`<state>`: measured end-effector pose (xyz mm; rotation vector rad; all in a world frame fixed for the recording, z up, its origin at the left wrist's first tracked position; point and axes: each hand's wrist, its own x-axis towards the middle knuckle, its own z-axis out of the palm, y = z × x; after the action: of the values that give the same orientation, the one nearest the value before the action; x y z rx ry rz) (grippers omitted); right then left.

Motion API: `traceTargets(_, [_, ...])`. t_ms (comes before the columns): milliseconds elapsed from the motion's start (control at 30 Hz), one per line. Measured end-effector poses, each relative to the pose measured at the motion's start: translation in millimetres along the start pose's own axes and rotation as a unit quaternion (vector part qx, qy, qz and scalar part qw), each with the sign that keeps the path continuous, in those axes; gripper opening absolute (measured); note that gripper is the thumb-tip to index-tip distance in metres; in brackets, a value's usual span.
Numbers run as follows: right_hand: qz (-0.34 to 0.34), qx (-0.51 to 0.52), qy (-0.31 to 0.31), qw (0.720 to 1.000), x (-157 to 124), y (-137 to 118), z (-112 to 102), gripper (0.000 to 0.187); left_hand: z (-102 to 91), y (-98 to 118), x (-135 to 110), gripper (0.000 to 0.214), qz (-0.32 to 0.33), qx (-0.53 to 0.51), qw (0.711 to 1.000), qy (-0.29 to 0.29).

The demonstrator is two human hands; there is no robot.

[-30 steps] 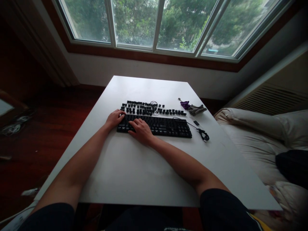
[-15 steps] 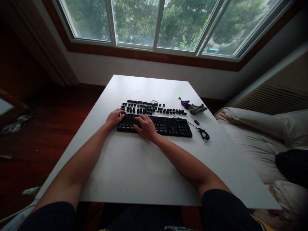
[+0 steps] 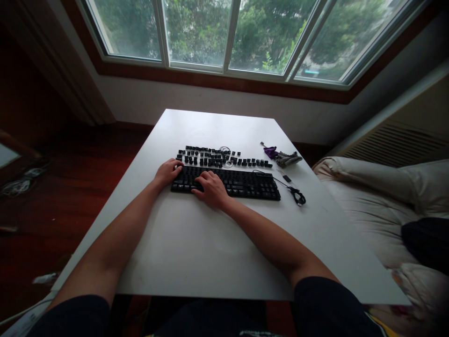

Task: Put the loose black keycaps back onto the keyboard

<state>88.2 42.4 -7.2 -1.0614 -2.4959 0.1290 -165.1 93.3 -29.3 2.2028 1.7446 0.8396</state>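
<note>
A black keyboard [image 3: 245, 183] lies across the middle of a white table [image 3: 196, 243]. My left hand [image 3: 168, 172] rests at the keyboard's left end, fingers curled over its top corner. My right hand [image 3: 210, 187] lies on the left part of the keys with its fingers bent down onto them; whether they pinch anything is hidden. Several loose black keycaps [image 3: 217, 158] are spread in rows just behind the keyboard, with a thin wire puller [image 3: 225, 151] among them.
The keyboard's cable [image 3: 294, 193] coils at its right end. A purple and grey bundle [image 3: 282, 157] lies at the table's back right. A bed with pale bedding [image 3: 382, 196] stands right of the table. Dark wooden floor [image 3: 59, 187] is on the left, windows behind.
My right hand shifted slightly right and back along the keys, then settled a little nearer again. The left hand and the keyboard stayed in place.
</note>
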Motion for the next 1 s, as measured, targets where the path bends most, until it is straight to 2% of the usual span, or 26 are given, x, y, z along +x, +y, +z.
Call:
traceTargets(100, [-0.005,-0.005,-0.003,1.0,-1,0,0,0.036,0.1,0,0,0.03,0.002,0.001,1.0,0.003])
traceTargets(300, [-0.021,-0.02,-0.002,1.0,1,-9,0,0.042,-0.2,1,0,0.03,0.002,0.006,1.0,0.003])
traceTargets(533, [-0.024,-0.044,-0.012,0.999,7,-23,2,0.037,1.5,2,0,0.03,0.006,0.012,1.0,0.008])
traceTargets(1000, [-0.02,-0.006,0.005,1.0,7,-16,12,0.039,3.0,2,0,0.031,0.008,0.029,1.0,0.007])
